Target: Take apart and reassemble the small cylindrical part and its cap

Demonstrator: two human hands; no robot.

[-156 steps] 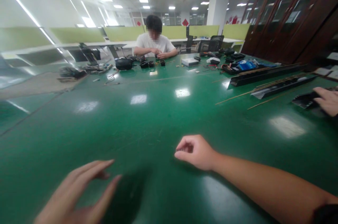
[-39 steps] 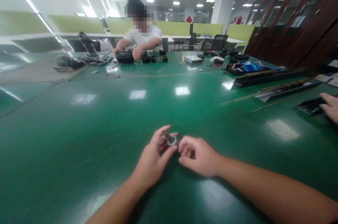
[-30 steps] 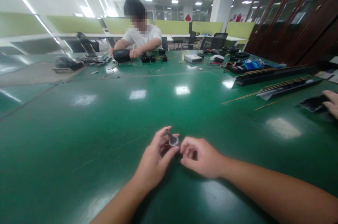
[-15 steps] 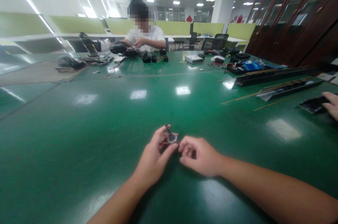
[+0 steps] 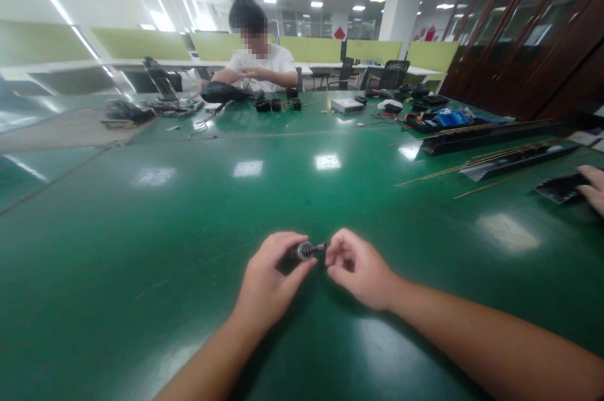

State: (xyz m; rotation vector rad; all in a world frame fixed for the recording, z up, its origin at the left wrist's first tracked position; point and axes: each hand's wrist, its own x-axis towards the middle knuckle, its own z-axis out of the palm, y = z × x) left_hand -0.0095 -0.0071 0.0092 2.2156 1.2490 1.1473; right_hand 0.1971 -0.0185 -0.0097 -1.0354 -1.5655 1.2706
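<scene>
My left hand (image 5: 276,275) is closed around a small dark metal part with a stepped shaft (image 5: 306,250), thumb on one side and fingers on the other. The shaft points right, lying almost level. Just past its tip is my right hand (image 5: 361,269), fingers curled in and thumb close to the fingertips. Whether anything small sits in that curl I cannot make out. Both hands are low over the green table (image 5: 198,212).
Across the table a person (image 5: 262,67) in a white shirt handles a black object (image 5: 224,92). Small black blocks (image 5: 276,105) and a grey box (image 5: 347,105) stand at the far side. Dark metal channels (image 5: 514,162) with thin rods lie right, near another person's hand (image 5: 593,187).
The metal part has turned from upright to nearly level, its shaft swinging over to the right. My left hand has rolled with it; my right hand has shifted slightly right and up.
</scene>
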